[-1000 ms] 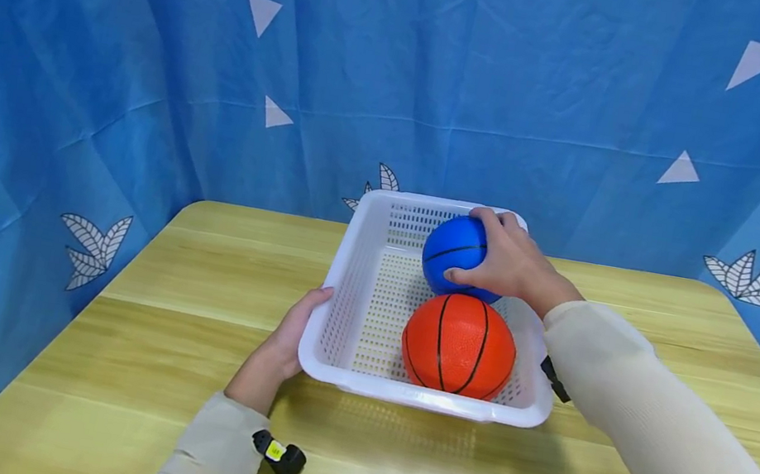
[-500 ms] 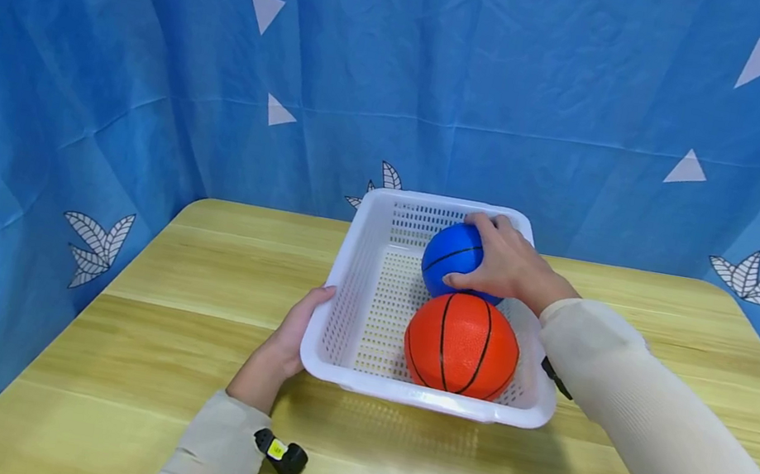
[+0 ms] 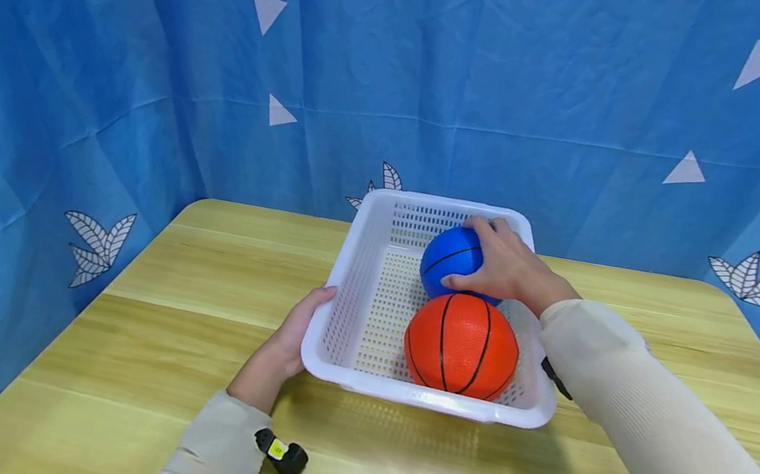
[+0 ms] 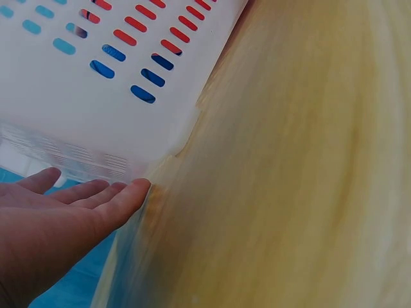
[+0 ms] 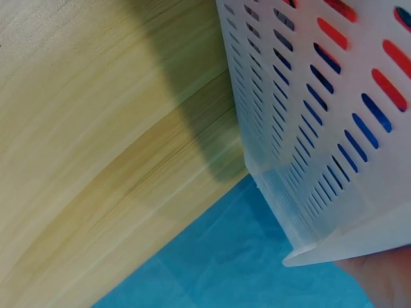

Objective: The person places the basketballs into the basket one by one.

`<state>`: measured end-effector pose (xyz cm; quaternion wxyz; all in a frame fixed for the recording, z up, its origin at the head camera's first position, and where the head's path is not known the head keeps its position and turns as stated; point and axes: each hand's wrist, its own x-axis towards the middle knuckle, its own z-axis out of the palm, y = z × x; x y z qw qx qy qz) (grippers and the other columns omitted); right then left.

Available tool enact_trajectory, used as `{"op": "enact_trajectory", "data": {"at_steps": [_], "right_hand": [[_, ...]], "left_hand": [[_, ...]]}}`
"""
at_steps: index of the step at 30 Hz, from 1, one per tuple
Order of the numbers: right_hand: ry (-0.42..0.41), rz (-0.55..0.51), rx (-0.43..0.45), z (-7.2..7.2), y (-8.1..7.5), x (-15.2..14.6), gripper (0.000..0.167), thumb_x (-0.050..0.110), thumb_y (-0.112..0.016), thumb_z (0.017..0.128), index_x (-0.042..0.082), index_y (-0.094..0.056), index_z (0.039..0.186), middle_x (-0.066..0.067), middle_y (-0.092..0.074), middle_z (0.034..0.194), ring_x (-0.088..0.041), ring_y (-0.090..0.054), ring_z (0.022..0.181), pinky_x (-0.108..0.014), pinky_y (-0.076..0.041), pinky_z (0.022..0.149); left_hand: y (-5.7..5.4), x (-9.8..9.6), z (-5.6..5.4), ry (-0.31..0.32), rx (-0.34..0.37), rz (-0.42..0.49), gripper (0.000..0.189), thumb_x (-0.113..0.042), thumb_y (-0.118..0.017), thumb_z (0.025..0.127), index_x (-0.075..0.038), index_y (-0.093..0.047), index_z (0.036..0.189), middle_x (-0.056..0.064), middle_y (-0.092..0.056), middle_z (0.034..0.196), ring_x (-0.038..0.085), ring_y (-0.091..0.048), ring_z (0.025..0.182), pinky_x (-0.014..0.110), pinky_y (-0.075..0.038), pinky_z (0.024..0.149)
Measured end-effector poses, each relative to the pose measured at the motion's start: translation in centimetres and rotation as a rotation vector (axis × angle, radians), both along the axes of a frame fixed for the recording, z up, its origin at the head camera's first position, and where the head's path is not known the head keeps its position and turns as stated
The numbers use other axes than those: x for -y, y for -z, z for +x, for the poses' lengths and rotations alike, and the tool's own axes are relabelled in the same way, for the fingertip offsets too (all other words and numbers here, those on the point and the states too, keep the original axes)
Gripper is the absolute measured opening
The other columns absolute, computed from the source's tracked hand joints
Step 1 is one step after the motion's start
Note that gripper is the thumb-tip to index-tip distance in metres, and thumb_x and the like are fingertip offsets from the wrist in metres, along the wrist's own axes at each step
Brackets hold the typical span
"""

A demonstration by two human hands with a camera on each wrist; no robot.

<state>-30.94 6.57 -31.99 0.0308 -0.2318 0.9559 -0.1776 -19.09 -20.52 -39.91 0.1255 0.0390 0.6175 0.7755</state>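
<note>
A white perforated plastic basket [image 3: 343, 281] stands on the wooden table, holding two mini basketballs. The orange-red basketball [image 3: 462, 345] lies in its front right part. Behind it is the blue basketball [image 3: 447, 261], gripped by my right hand [image 3: 507, 262] from its upper right side, thumb in front and fingers over the top. In the right wrist view only part of that hand [image 5: 385, 279] shows behind the rim. My left hand [image 3: 292, 331] rests against the basket's left side. The left wrist view shows its fingers straight along the outer wall, thumb near the rim.
Wooden tabletop [image 3: 193, 273] stretches to both sides of the basket. Behind it hangs a blue curtain [image 3: 551, 73] with white triangles and leaf prints. A black wrist camera [image 3: 283, 456] is strapped at the left sleeve.
My right hand and the blue basketball have sunk slightly lower in the basket behind the orange-red ball. The left hand and the basket stay almost in place.
</note>
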Motion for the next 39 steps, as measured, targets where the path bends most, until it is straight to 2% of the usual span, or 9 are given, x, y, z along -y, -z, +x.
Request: {"op": "enact_trajectory", "data": {"at_steps": [5, 11, 19, 25, 34, 39], "right_hand": [[-0.024, -0.006, 0.033, 0.0, 0.1, -0.1, 0.086, 0.052, -0.068, 0.077, 0.016, -0.029, 0.145, -0.021, -0.031, 0.14, -0.043, -0.039, 0.122, -0.059, -0.045, 0.086], [-0.029, 0.02, 0.051, 0.1, 0.1, -0.4, 0.09, 0.053, -0.069, 0.076, 0.019, -0.025, 0.147, -0.021, -0.028, 0.143, -0.044, -0.037, 0.124, -0.061, -0.043, 0.088], [-0.035, 0.069, 0.055, 0.1, 0.0, -0.8, 0.091, 0.057, -0.065, 0.078, 0.021, -0.021, 0.148, -0.021, -0.025, 0.146, -0.044, -0.03, 0.128, -0.068, -0.031, 0.094], [-0.04, 0.072, 0.058, 0.3, -0.4, -1.5, 0.089, 0.055, -0.062, 0.082, 0.016, -0.019, 0.15, -0.024, -0.021, 0.149, -0.046, -0.023, 0.133, -0.071, -0.023, 0.096], [-0.008, 0.03, -0.021, 0.3, -0.6, -2.9, 0.082, 0.054, -0.055, 0.087, 0.012, -0.022, 0.149, -0.024, -0.023, 0.15, -0.046, -0.021, 0.134, -0.07, -0.021, 0.095], [0.018, 0.039, -0.043, 0.5, -0.4, -3.8, 0.083, 0.06, -0.049, 0.087, 0.011, -0.022, 0.149, -0.026, -0.023, 0.15, -0.046, -0.02, 0.135, -0.069, -0.022, 0.096]], "left_hand": [[0.0, 0.0, 0.0, -0.008, 0.013, -0.003, 0.057, -0.04, -0.02, 0.097, -0.018, -0.019, 0.15, 0.024, -0.028, 0.145, 0.038, -0.033, 0.127, 0.045, -0.028, 0.103], [0.2, -0.1, 0.0, -0.009, 0.012, -0.015, 0.058, -0.04, -0.02, 0.097, -0.017, -0.017, 0.15, 0.024, -0.029, 0.144, 0.035, -0.037, 0.123, 0.042, -0.031, 0.1], [0.2, -0.1, -0.3, -0.026, 0.014, -0.01, 0.057, -0.04, -0.021, 0.097, -0.018, -0.019, 0.15, 0.024, -0.031, 0.143, 0.035, -0.038, 0.122, 0.04, -0.032, 0.099], [0.5, 0.1, -0.3, -0.04, 0.021, -0.02, 0.057, -0.041, -0.021, 0.097, -0.017, -0.02, 0.149, 0.024, -0.033, 0.14, 0.033, -0.041, 0.119, 0.038, -0.033, 0.096], [0.4, 0.2, -0.5, -0.037, 0.002, -0.027, 0.057, -0.041, -0.022, 0.098, -0.015, -0.021, 0.149, 0.024, -0.033, 0.139, 0.031, -0.041, 0.117, 0.036, -0.033, 0.096], [0.4, 0.2, -0.4, -0.048, -0.001, -0.045, 0.055, -0.039, -0.022, 0.098, -0.016, -0.022, 0.148, 0.024, -0.035, 0.137, 0.03, -0.042, 0.115, 0.036, -0.034, 0.095]]}}
